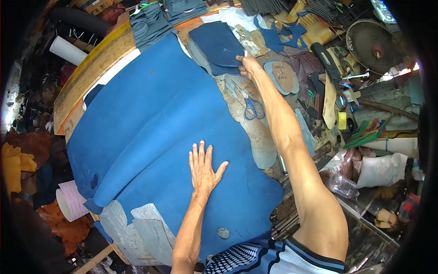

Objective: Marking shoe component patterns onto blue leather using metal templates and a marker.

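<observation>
A large blue leather hide [150, 123] lies spread over the worktable. My left hand [204, 166] rests flat on it, fingers apart, near the hide's lower middle. My right hand [248, 66] reaches far across the table and pinches the edge of a stack of dark blue cut pieces [218, 43] lying beyond the hide. A pair of blue-handled scissors [248, 104] lies on the bare table just left of my right forearm.
Grey pattern pieces [283, 75] and brown scraps sit to the right of my right hand. Stacks of grey cut pieces [150, 20] stand at the far edge. A round fan [372, 43] is at the upper right. Grey templates [146, 230] stick out under the hide's near edge.
</observation>
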Motion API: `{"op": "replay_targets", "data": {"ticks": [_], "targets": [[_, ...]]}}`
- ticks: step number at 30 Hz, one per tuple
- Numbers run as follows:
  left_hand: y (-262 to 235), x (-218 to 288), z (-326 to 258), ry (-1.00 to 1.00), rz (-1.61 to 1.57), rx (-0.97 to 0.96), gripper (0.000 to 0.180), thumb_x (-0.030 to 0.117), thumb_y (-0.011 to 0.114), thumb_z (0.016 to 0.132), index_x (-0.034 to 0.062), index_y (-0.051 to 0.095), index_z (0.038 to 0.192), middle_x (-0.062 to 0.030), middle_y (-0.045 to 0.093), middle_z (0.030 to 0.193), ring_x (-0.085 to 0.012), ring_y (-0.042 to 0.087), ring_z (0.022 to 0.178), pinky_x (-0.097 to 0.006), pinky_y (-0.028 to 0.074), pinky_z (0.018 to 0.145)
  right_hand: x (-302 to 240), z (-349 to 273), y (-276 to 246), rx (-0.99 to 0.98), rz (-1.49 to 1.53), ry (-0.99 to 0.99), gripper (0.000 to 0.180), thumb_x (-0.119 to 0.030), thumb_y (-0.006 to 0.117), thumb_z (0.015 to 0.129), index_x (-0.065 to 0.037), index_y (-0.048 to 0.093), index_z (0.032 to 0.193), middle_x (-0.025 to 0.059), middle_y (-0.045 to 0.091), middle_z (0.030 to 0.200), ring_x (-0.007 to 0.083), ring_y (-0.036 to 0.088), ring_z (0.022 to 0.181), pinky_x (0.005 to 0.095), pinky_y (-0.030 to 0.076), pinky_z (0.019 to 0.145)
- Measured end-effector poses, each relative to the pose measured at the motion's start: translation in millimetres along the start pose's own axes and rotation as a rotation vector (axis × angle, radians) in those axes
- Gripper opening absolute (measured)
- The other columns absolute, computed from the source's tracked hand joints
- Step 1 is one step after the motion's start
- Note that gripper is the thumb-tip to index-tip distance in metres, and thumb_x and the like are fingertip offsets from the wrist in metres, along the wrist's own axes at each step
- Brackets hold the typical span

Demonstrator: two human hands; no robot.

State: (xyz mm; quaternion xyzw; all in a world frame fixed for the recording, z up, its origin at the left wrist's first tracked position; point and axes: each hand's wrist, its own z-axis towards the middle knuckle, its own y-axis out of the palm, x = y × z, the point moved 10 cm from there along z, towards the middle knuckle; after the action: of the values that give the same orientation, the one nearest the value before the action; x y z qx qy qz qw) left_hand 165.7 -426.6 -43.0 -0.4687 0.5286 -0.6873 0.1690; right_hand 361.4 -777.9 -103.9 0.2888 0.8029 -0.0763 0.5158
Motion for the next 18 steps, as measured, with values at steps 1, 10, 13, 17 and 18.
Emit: {"op": "replay_targets", "data": {"ticks": [1, 10, 13, 17, 18], "targets": [[0.6, 0.4, 1.6, -0.002, 0.002, 0.0, 0.074, 0.048, 0.071, 0.085, 0.002, 0.05, 0.14, -0.0199, 0.032, 0.157, -0.0394, 0.023, 0.148, -0.052, 0.016, 0.121, -1.5, 1.5, -2.8, 0.032, 0.084, 0.015, 0.037, -0.006, 0.055, 0.095, -0.017, 0.044, 0.129, 0.0044, 0.048, 0.088, 0.0097, 0.033, 0.046, 0.026, 0.024, 0.036], [0.3, 0.5, 0.2, 0.013, 0.012, 0.006, 0.074, 0.049, 0.069, 0.086, 0.0015, 0.05, 0.14, -0.0199, 0.032, 0.157, -0.0391, 0.023, 0.148, -0.052, 0.017, 0.121, 1.9, -6.7, 0.7, -0.052, 0.304, -0.113, 0.067, -0.004, 0.053, 0.094, -0.022, 0.029, 0.154, 0.0092, 0.056, 0.104, 0.0103, 0.034, 0.043, 0.0267, 0.026, 0.035], [-0.9, -2.4, -6.1, 0.014, 0.023, 0.006, 0.075, 0.049, 0.069, 0.086, 0.0014, 0.05, 0.139, -0.02, 0.032, 0.157, -0.0391, 0.023, 0.148, -0.052, 0.017, 0.121, 10.7, -9.8, -2.2, 0.049, 0.192, -0.059, 0.066, -0.005, 0.054, 0.095, -0.022, 0.03, 0.154, 0.0075, 0.056, 0.102, 0.0101, 0.034, 0.042, 0.0266, 0.024, 0.035], [3.3, 0.9, -3.4, 0.02, 0.022, -0.002, 0.075, 0.05, 0.069, 0.086, 0.0012, 0.051, 0.139, -0.0211, 0.033, 0.156, -0.0399, 0.023, 0.148, -0.053, 0.016, 0.121, 1.0, -12.4, -10.5, 0.128, -0.069, -0.041, 0.06, -0.009, 0.058, 0.094, -0.023, 0.04, 0.15, 0.0087, 0.061, 0.091, 0.0111, 0.037, 0.042, 0.0293, 0.026, 0.034], [6.5, 2.6, -2.8, 0.017, 0.016, -0.01, 0.076, 0.051, 0.069, 0.086, 0.0012, 0.051, 0.139, -0.0215, 0.034, 0.156, -0.0402, 0.023, 0.148, -0.053, 0.017, 0.121, -7.8, -16.8, -22.1, 0.202, -0.214, -0.101, 0.057, -0.014, 0.062, 0.094, -0.016, 0.044, 0.148, 0.0081, 0.064, 0.078, 0.013, 0.047, 0.044, 0.0319, 0.036, 0.037]]}}
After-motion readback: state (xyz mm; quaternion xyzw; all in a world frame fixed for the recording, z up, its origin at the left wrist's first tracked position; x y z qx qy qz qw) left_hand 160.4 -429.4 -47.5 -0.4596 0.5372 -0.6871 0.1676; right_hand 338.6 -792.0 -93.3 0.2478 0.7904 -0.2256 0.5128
